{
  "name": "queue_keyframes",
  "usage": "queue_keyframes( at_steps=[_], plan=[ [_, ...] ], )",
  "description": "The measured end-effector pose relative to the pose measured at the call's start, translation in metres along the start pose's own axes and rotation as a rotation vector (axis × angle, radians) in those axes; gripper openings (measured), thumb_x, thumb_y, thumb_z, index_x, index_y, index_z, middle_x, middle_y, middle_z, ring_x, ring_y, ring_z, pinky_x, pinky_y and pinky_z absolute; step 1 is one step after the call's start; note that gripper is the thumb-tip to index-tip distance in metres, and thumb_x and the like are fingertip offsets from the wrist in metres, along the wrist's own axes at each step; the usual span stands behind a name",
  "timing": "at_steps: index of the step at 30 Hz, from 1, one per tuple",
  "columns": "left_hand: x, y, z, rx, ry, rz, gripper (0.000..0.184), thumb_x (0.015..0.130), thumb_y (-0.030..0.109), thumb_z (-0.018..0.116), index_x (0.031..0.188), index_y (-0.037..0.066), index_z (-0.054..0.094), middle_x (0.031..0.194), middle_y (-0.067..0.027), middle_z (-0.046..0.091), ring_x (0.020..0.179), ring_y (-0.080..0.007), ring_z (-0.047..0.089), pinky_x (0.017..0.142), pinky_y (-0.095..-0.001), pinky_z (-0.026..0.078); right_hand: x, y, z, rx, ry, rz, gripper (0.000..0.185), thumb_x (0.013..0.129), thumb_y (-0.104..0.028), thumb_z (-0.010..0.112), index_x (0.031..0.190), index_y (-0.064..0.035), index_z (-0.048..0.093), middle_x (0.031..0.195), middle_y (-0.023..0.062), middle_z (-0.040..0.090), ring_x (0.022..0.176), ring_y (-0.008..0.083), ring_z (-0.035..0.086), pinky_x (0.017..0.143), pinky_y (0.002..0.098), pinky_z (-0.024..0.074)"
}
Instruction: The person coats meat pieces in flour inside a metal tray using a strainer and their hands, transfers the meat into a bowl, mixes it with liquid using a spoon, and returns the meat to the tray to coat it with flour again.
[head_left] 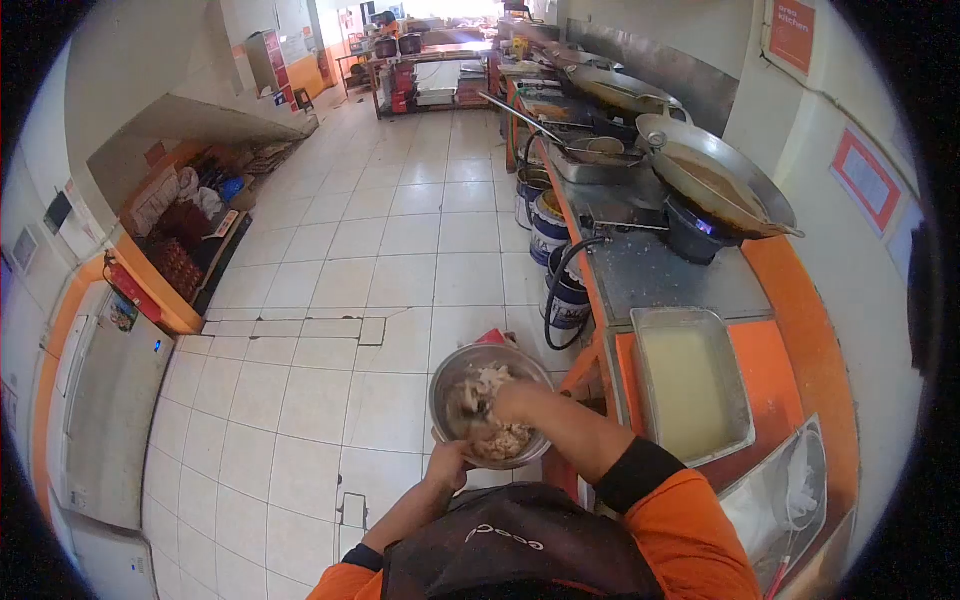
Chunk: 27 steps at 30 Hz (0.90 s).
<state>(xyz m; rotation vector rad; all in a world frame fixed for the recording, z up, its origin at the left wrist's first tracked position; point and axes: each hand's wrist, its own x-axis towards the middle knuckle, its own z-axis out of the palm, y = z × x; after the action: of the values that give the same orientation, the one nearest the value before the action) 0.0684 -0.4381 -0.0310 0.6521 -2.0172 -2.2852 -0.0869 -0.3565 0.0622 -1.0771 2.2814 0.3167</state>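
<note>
Stretching toward 12 o'clock, floor: white-tiled.
Counter: metal-topped, 1 to 4 o'clock.
Buckets: three beside it, 1 to 3 o'clock.
Bowl: one, 6 o'clock, pale pieces inside.
Tray: one, 4 o'clock, pale-yellow contents.
Wok: nearest, 2 o'clock, brown liquid.
Left hand: curled on bowl rim's 7 o'clock.
Right hand: inside bowl, blurred; cannot tell its spread or hold.
</note>
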Motion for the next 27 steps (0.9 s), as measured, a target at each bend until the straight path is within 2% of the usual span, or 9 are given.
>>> queue_keyframes(
  at_steps=[2, 4, 7, 11, 14, 18, 20, 23, 27],
  plan=[
    [0.003, -0.013, -0.006, 0.432, 0.028, 0.213, 0.023, 0.066, -0.003, 0.051, 0.086, 0.005, 0.059, 0.094, -0.0201, 0.056, 0.089, -0.0293, 0.055, 0.076, -0.0360, 0.045, -0.030, -0.002, -0.013, -0.028, -0.019, 0.007, 0.029, 0.072, -0.021, 0.048, 0.091, -0.0058, 0.063, 0.094, 0.0110, 0.061, 0.087, 0.0275, 0.058, 0.071, 0.0385, 0.0466],
    [0.004, -0.020, -0.013, 0.453, 0.025, 0.213, 0.019, 0.067, -0.003, 0.051, 0.083, 0.003, 0.059, 0.087, -0.0172, 0.058, 0.084, -0.0264, 0.057, 0.074, -0.0345, 0.045, -0.027, 0.019, -0.020, 0.057, 0.057, 0.125, 0.026, 0.071, -0.020, 0.049, 0.088, -0.0061, 0.064, 0.091, 0.0113, 0.062, 0.085, 0.0264, 0.059, 0.069, 0.0381, 0.0475],
    [0.012, -0.011, -0.015, -0.442, 0.023, -0.281, 0.030, 0.067, -0.006, 0.049, 0.096, 0.001, 0.050, 0.089, -0.0140, 0.055, 0.084, -0.0258, 0.057, 0.071, -0.0342, 0.048, -0.015, 0.047, -0.007, -0.117, 0.178, 0.151, 0.022, 0.070, -0.018, 0.053, 0.083, -0.0057, 0.064, 0.086, 0.0116, 0.062, 0.080, 0.0265, 0.060, 0.064, 0.0374, 0.0484],
    [0.023, 0.006, -0.008, -0.563, 0.094, -0.258, 0.055, 0.064, -0.007, 0.045, 0.114, 0.003, 0.025, 0.104, -0.0175, 0.043, 0.086, -0.0334, 0.054, 0.064, -0.0444, 0.051, -0.010, 0.058, 0.025, -0.083, 0.046, 0.022, 0.018, 0.071, -0.014, 0.053, 0.081, -0.0034, 0.064, 0.080, 0.0118, 0.063, 0.076, 0.0265, 0.061, 0.060, 0.0367, 0.0480],
    [0.034, 0.006, -0.007, -0.572, 0.074, -0.267, 0.070, 0.059, -0.008, 0.042, 0.120, 0.011, 0.012, 0.115, -0.0205, 0.032, 0.092, -0.0380, 0.049, 0.058, -0.0473, 0.054, 0.049, 0.093, 0.090, -0.657, -0.096, -0.680, 0.017, 0.071, -0.011, 0.052, 0.081, -0.0016, 0.063, 0.079, 0.0138, 0.062, 0.078, 0.0254, 0.060, 0.058, 0.0358, 0.0467],
    [0.037, 0.014, 0.001, -0.555, 0.137, -0.360, 0.075, 0.059, -0.009, 0.043, 0.121, 0.013, 0.007, 0.115, -0.0213, 0.032, 0.094, -0.0398, 0.048, 0.060, -0.0500, 0.053, 0.045, 0.099, 0.111, 0.236, -0.221, -0.455, 0.017, 0.077, -0.012, 0.052, 0.085, -0.0006, 0.061, 0.064, 0.0081, 0.057, 0.063, 0.0199, 0.056, 0.051, 0.0325, 0.0433],
    [0.035, 0.017, 0.005, -0.557, 0.169, -0.359, 0.077, 0.060, -0.009, 0.043, 0.122, 0.013, 0.004, 0.116, -0.0213, 0.031, 0.095, -0.0398, 0.048, 0.061, -0.0502, 0.053, 0.045, 0.095, 0.130, 0.992, -0.329, 0.024, 0.018, 0.080, -0.015, 0.052, 0.088, -0.0007, 0.060, 0.056, 0.0034, 0.051, 0.052, 0.0150, 0.050, 0.046, 0.0296, 0.0399],
    [0.029, 0.021, 0.012, -0.550, 0.181, -0.317, 0.076, 0.061, -0.008, 0.044, 0.123, 0.011, 0.004, 0.116, -0.0205, 0.032, 0.094, -0.0376, 0.049, 0.063, -0.0484, 0.052, 0.026, 0.093, 0.106, 1.345, -0.648, 0.014, 0.021, 0.082, -0.020, 0.052, 0.090, -0.0013, 0.059, 0.052, -0.0022, 0.041, 0.044, 0.0085, 0.038, 0.040, 0.0245, 0.0326],
    [0.034, -0.004, 0.005, -0.592, 0.087, -0.392, 0.044, 0.063, -0.006, 0.045, 0.104, -0.001, 0.032, 0.101, -0.0170, 0.044, 0.090, -0.0323, 0.052, 0.070, -0.0452, 0.050, 0.018, 0.077, 0.089, 1.474, -0.528, -0.005, 0.021, 0.082, -0.021, 0.052, 0.087, -0.0031, 0.061, 0.051, -0.0015, 0.042, 0.044, 0.0074, 0.037, 0.038, 0.0234, 0.0289]
  ],
)
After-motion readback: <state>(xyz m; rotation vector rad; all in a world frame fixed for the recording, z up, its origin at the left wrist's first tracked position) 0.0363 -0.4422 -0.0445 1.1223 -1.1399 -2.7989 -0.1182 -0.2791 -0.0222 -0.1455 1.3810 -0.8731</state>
